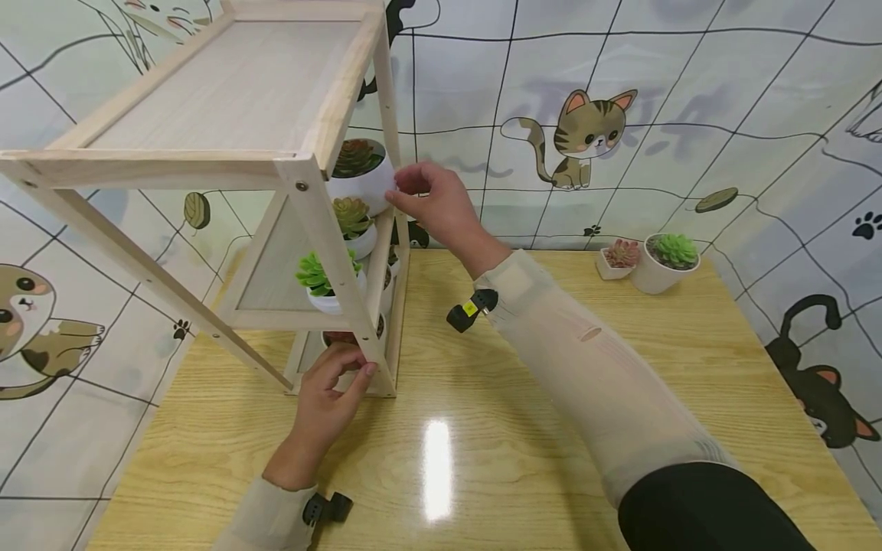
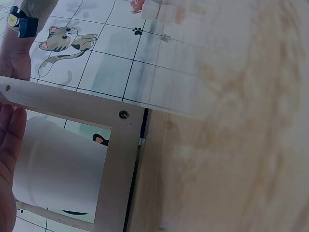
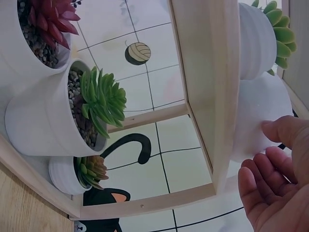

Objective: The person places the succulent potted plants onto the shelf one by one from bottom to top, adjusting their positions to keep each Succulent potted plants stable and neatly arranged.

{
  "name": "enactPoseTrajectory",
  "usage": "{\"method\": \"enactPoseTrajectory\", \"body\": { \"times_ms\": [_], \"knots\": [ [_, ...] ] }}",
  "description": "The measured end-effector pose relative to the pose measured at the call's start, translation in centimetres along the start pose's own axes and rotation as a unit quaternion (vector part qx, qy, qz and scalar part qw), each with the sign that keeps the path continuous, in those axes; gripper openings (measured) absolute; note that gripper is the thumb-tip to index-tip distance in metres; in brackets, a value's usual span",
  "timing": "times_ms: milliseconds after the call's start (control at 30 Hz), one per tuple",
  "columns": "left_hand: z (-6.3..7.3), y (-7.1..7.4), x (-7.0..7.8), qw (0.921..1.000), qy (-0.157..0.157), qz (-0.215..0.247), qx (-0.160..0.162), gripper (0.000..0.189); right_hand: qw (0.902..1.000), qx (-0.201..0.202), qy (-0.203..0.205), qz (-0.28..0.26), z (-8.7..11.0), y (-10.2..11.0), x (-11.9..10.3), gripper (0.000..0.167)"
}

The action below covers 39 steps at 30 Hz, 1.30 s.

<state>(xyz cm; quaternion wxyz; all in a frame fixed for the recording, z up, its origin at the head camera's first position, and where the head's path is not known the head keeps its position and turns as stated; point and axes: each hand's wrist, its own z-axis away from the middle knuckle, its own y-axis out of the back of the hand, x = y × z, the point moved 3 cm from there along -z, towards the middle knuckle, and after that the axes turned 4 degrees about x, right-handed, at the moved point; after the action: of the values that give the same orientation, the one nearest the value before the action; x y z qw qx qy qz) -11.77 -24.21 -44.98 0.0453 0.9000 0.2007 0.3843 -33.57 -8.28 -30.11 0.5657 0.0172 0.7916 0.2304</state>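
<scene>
On the middle shelf of a wooden rack (image 1: 310, 172), a large white pot (image 1: 365, 184) with a dark reddish succulent stands at the far end. My right hand (image 1: 444, 210) is at its side, and the thumb touches the pot wall in the right wrist view; the fingers are loosely bent beside it. My left hand (image 1: 327, 402) is low at the rack's near post, its fingertips beside a lower-shelf pot (image 2: 60, 164) largely hidden in the head view. Two smaller potted succulents, one olive green (image 1: 351, 218) and one bright green (image 1: 317, 275), stand nearer on the middle shelf.
The lower shelf carries several white pots, including one with a green succulent (image 3: 43, 116) and one with a red succulent (image 3: 29, 53). A small pink succulent (image 1: 620, 254) and a green potted one (image 1: 661, 268) stand at the back right of the wooden table (image 1: 524, 428).
</scene>
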Motion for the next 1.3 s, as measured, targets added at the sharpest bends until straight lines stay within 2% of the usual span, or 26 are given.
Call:
{"method": "enactPoseTrajectory", "body": {
  "times_ms": [267,733,967,1300],
  "knots": [
    [0.0,-0.1,0.0,1.0,0.007,-0.004,-0.002,0.027,0.9999,-0.002,0.012,0.003,-0.3,-0.7,0.7,0.022],
    [-0.2,-0.2,0.4,0.9998,0.018,-0.005,-0.002,0.027,0.9999,-0.004,0.013,0.006,-0.3,-0.9,1.1,0.02],
    [-0.2,-0.1,0.3,1.0,0.004,-0.006,0.0,0.023,0.9998,-0.008,0.019,-0.002,-0.2,-1.0,1.0,0.02],
    [-0.2,0.0,0.2,1.0,0.007,-0.005,-0.002,0.023,0.9998,-0.008,0.017,0.004,0.3,-0.7,0.7,0.022]
  ]
}}
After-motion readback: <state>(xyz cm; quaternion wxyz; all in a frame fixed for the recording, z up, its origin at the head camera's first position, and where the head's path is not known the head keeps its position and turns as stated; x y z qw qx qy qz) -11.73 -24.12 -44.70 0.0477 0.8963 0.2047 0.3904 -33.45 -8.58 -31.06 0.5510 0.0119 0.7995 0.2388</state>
